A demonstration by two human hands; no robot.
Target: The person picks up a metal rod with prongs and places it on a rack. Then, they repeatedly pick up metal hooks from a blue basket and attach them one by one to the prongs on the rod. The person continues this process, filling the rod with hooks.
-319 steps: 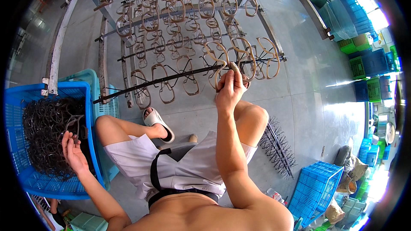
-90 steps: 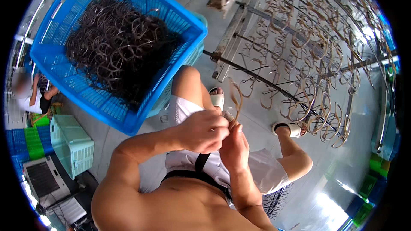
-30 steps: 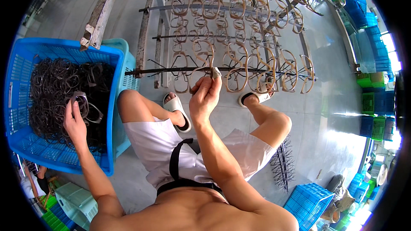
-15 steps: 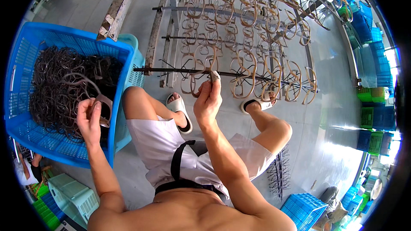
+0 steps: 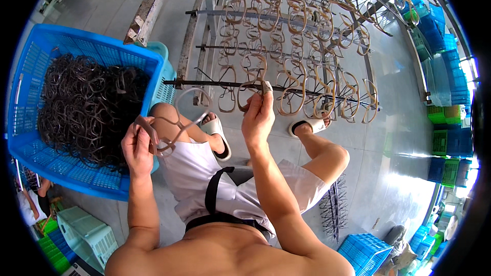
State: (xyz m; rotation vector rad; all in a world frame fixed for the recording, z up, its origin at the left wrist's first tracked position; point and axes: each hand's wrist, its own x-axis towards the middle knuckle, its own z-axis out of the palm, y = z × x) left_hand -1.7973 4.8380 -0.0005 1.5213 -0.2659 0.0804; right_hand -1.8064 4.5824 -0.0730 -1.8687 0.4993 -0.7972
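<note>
My left hand [image 5: 137,148] pinches a brown eyeglass frame [image 5: 147,130] and holds it above my left knee, beside the basket. Its two rims stick out to the right, toward the rack. My right hand [image 5: 257,122] reaches up to a dark spiked rod [image 5: 204,83], with thumb and fingers closed on an eyeglass frame [image 5: 239,98] on that rod. A wrap covers one fingertip. Further right, several tan eyeglass frames [image 5: 292,84] hang along the same rod. The blue basket [image 5: 97,36] at left holds a heap of dark eyeglass frames [image 5: 82,107].
Beyond the rod, a metal rack [image 5: 209,0] carries more rods of frames. A spiky rod bundle [image 5: 333,209] lies on the floor at right, near a blue crate [image 5: 364,250]. Stacked crates [image 5: 452,140] line the right side. A person [image 5: 33,204] sits at lower left.
My left hand has moved right, bringing the eyeglass frame from over the basket to above my knee. My right hand has shifted slightly right along the rod, with the frame it grips.
</note>
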